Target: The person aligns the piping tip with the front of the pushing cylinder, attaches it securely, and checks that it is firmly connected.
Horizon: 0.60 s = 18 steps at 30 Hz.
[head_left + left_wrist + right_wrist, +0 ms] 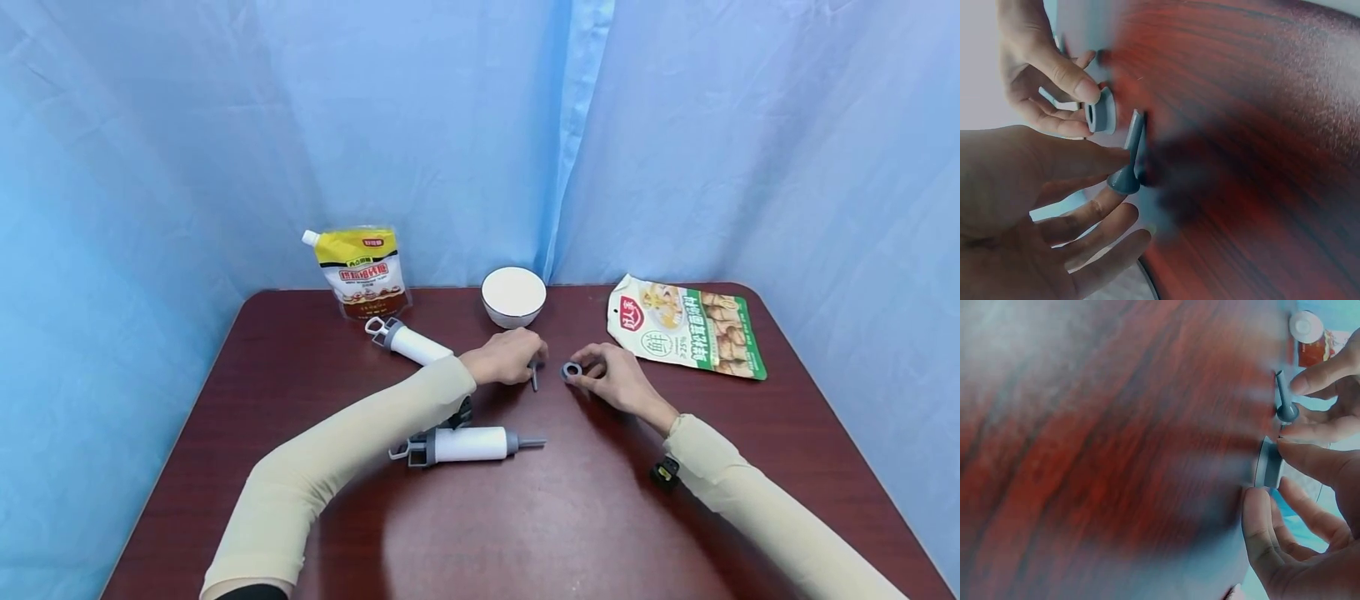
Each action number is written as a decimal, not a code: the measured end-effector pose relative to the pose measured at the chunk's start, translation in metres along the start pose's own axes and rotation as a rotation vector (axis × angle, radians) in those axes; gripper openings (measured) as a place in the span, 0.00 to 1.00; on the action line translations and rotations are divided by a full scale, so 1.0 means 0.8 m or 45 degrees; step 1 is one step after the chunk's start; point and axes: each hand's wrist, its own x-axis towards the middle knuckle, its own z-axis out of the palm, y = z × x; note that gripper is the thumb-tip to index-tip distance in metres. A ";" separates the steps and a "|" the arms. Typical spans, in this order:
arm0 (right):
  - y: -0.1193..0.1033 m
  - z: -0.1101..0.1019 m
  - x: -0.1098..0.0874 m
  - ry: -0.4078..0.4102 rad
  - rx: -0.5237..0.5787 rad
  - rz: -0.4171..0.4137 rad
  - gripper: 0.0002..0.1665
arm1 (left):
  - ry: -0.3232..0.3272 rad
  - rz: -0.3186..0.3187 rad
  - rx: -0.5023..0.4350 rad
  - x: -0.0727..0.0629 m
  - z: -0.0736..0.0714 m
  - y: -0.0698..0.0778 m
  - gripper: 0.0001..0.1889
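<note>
My left hand pinches a small grey nozzle with a flared base and a narrow tube, between thumb and fingers. Across from it, my right hand pinches a grey ring-shaped cap by its edge; the hole through it faces up in the head view. Nozzle and ring are a short gap apart, low over the dark red table. Under the left forearm lies a white tube with a grey handle, its front end hidden by the sleeve. Nearer to me is a like tube, with a grey nozzle fitted.
A white bowl stands at the back middle. A spouted pouch with a yellow top stands at the back left. Flat on the right lies a green and white food packet. Blue curtains hang behind the table.
</note>
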 end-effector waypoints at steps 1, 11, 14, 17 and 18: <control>0.000 0.000 -0.001 -0.005 0.003 0.000 0.17 | 0.000 -0.014 0.003 0.000 0.001 0.001 0.13; 0.001 -0.001 -0.006 -0.033 0.018 0.001 0.17 | 0.053 -0.101 -0.052 -0.005 0.003 0.000 0.12; 0.000 0.000 -0.006 -0.043 0.013 -0.015 0.18 | 0.057 -0.111 -0.060 -0.006 0.003 -0.002 0.11; 0.000 0.002 -0.006 -0.046 0.002 -0.025 0.17 | 0.051 -0.112 -0.067 -0.008 0.004 -0.004 0.09; 0.000 0.002 -0.007 -0.049 0.001 -0.030 0.17 | 0.048 -0.114 -0.070 -0.008 0.004 -0.005 0.08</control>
